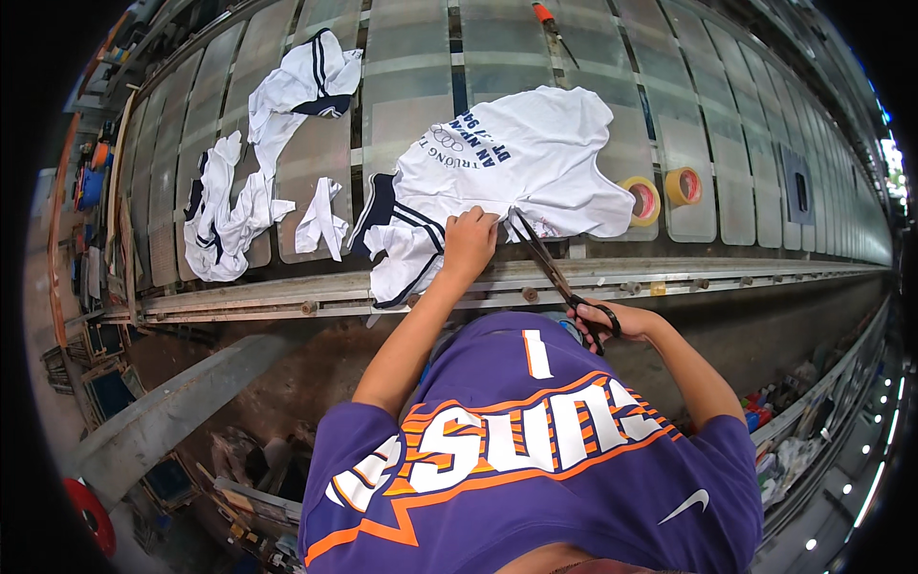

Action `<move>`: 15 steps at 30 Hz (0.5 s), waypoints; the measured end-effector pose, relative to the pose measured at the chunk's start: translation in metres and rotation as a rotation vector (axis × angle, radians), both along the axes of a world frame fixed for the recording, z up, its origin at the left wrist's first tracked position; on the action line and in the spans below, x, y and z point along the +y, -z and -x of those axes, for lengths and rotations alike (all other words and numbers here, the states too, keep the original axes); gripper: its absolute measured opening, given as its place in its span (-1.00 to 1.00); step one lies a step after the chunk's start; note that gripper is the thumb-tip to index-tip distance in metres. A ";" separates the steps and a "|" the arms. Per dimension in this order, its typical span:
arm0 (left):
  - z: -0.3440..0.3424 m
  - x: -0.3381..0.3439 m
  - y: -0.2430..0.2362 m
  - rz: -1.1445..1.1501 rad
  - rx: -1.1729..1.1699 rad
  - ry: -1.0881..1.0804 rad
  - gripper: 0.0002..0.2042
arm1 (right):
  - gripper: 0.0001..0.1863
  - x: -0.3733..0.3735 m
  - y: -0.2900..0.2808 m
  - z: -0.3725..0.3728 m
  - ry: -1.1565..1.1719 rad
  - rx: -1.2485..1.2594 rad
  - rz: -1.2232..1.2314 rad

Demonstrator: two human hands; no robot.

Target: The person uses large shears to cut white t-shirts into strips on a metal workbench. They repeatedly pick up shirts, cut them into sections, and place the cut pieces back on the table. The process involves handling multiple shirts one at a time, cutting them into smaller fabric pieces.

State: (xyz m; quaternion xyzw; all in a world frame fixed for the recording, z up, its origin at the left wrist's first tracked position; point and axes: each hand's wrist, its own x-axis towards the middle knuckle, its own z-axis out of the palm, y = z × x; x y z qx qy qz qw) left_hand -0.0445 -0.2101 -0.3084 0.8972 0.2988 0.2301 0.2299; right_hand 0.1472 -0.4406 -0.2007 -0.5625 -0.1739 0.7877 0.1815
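Note:
A white shirt point(559, 143) with dark navy trim and printed lettering lies spread on the slatted table in front of me. My left hand point(469, 241) pinches its near edge, with fingers closed on the cloth. In my right hand point(612, 323) is a pair of large dark scissors point(545, 256), my fingers through the handles. The blades are spread apart, and their tips meet the shirt's near edge just right of my left hand. The shirt's navy-striped sleeve point(406, 239) hangs over toward the table's near rail.
Cut white cloth pieces point(229, 206) with navy trim lie at left, a small white scrap point(322, 220) beside them. Two yellow tape rolls point(683, 187) stand right of the shirt. An orange-handled screwdriver point(555, 29) lies at the far side. A metal rail point(335, 304) borders the near edge.

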 end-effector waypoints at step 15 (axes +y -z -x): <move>0.007 -0.006 -0.017 0.194 -0.094 -0.003 -0.83 | -0.47 0.089 0.033 0.039 0.222 -0.323 -0.183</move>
